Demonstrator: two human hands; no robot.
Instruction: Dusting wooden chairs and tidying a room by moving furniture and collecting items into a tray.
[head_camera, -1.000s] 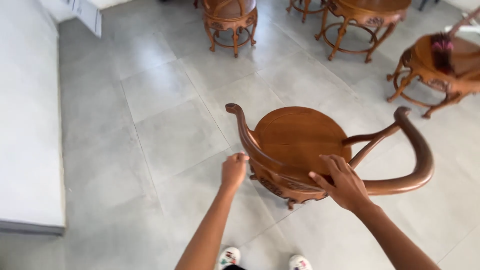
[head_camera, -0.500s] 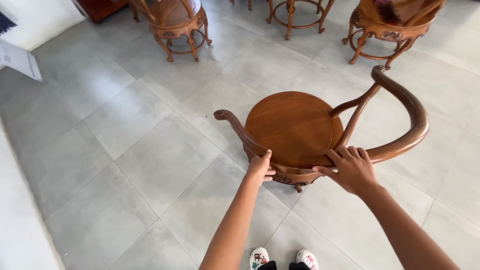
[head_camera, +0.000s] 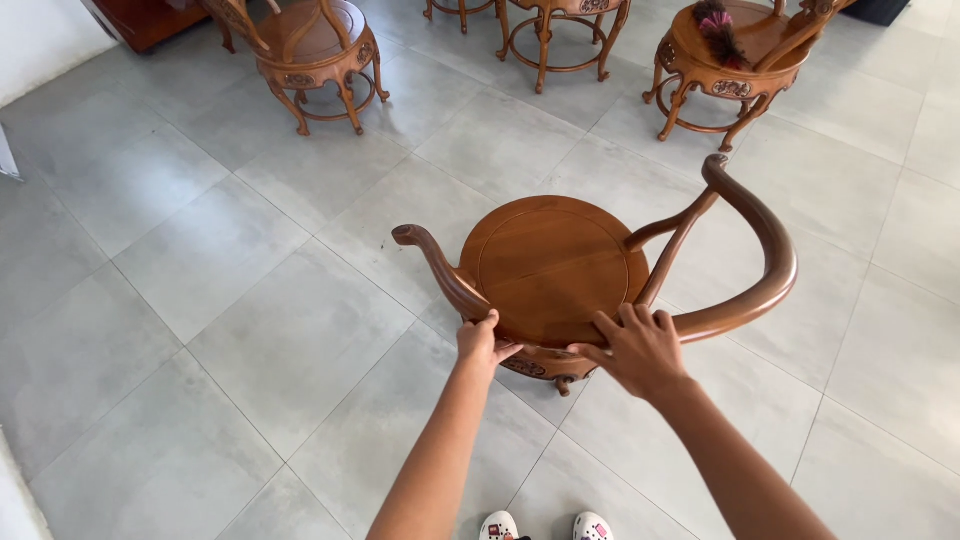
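A brown wooden chair (head_camera: 555, 262) with a round seat and a curved horseshoe-shaped back rail stands on the grey tiled floor in front of me. My left hand (head_camera: 483, 342) grips the rail at its near left part, just behind the seat. My right hand (head_camera: 633, 349) is closed over the rail's near middle, fingers spread onto the seat edge. Both forearms reach forward from the bottom of the view. The chair's legs are mostly hidden under the seat.
Three more carved wooden chairs stand farther back: one at the far left (head_camera: 310, 55), one in the middle (head_camera: 560, 35) and one at the right (head_camera: 735, 55) with a dark feather duster (head_camera: 716, 28) on its seat. My white shoes (head_camera: 545, 526) show at the bottom.
The view has turned and the chair sits farther from the other chairs' side, rotated a little. Both hands have stayed on the rail, the right one sliding slightly.
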